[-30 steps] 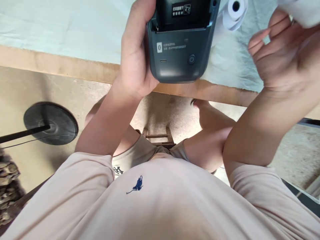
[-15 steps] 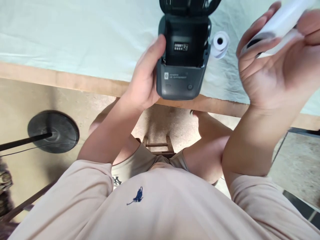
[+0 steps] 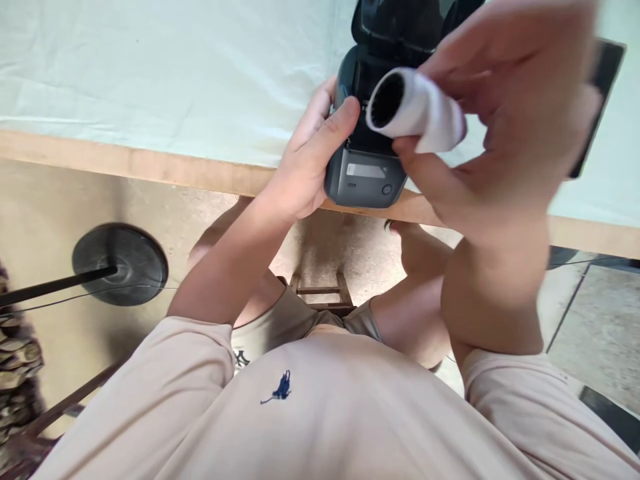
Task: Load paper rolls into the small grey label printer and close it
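Note:
A dark grey portable label printer (image 3: 367, 183) is held at the near edge of the table, its black lid (image 3: 397, 27) swung up. My left hand (image 3: 315, 157) grips the printer's left side, thumb over the rim of the paper bay. Pinched between the thumb and fingers of my right hand (image 3: 500, 127) is a white paper roll (image 3: 423, 110), tilted, with its dark hollow core facing left. The roll hovers over the right part of the bay and hides much of it. My right hand is blurred by motion.
A pale green cloth (image 3: 175, 80) covers the table, whose wooden edge (image 3: 150, 163) runs across the view. A flat dark object (image 3: 603, 100) lies behind my right hand. On the floor at left stands a round black base (image 3: 120, 263) with a pole.
My right hand has swung left with the paper roll, from the far right to over the printer. The printer sits slightly further right in view. The small roll beside it is now hidden.

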Demonstrator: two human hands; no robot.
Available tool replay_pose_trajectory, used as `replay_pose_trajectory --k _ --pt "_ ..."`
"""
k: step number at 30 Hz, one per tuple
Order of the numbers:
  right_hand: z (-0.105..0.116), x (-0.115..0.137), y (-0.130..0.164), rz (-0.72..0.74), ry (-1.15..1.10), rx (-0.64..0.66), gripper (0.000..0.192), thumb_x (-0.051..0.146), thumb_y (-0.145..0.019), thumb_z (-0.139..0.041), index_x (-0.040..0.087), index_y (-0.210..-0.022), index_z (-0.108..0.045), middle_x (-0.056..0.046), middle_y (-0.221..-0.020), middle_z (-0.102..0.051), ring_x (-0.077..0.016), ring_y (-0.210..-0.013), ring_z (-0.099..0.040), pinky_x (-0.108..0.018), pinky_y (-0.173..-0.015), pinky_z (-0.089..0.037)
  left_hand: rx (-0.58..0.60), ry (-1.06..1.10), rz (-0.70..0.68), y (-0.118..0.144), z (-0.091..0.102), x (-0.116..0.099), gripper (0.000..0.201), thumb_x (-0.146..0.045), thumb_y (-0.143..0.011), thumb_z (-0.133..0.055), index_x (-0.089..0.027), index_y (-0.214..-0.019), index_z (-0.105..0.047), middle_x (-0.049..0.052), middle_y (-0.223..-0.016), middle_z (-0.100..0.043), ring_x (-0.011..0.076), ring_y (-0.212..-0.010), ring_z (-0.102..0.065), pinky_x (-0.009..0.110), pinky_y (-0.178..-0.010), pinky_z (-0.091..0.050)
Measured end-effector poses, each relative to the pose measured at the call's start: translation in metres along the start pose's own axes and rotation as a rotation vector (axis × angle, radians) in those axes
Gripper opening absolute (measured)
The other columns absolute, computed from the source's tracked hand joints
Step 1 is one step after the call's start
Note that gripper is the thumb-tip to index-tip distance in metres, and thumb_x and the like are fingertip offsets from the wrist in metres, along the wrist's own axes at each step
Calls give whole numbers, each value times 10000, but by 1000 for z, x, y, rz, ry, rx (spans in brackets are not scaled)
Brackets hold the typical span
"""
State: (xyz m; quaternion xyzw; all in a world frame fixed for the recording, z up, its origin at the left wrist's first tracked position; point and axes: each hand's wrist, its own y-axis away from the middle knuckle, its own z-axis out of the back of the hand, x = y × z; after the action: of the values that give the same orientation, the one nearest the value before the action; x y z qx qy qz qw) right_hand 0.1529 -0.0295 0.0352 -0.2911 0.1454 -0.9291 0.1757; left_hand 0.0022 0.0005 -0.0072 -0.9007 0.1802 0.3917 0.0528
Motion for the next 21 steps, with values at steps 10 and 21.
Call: replay_pose_trajectory --k 10,21 --pt "-6 3 -13 -62 276 62 156 303 -812 -473 204 -923 -519 21 -941 -604 -101 -775 -542 -240 -689 -397 40 -46 61 1 12 0 204 -266 -801 -577 -319 -996 -601 -4 -1003 -661 197 -1191 -530 261 -919 -515" --pt "-9 5 -8 203 197 -26 170 381 -822 -510 279 -878 -633 65 -895 -639 -136 -917 -592 -321 -845 -442 75 22 3 -2 17 1 148 -262 -841 -507 -221 -978 -543 4 -876 -605 146 -928 -623 239 -719 -511"
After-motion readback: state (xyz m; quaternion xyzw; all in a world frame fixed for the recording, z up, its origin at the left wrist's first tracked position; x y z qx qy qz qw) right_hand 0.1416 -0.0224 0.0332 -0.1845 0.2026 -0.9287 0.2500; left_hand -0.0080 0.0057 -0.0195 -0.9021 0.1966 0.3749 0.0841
